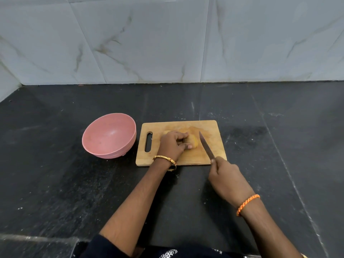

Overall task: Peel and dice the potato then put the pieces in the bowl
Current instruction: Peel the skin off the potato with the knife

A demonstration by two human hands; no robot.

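Standing at the black stone counter [74, 183], the person is working over a wooden chopping board [210, 127]. Their left hand [172, 145] is curling its fingers and thumb around the potato [193, 142], pinning it against the board near its middle. What is showing of the potato beyond the fingertips is pale yellow with no brown skin, so the peeling looks finished, though most of it is hiding under the hand and I cannot vouch for the far side.

Their right hand [228, 180] is gripping the handle of a kitchen knife [206, 145], index finger stretching forward towards the blade. The blade is pointing away from them, slanting just beside the exposed right end of the potato; whether the edge is touching the flesh or hovering just off it is hard to tell from here.

A pink bowl [108, 135] is sitting left of the board, just beside it, and I am seeing nothing in it. No loose cubes are lying on the board either, as far as I can make out, and no peelings are showing anywhere.

So, by my reckoning, dicing is only just starting: all the cuts and the transfer into the bowl are still waiting to be done.
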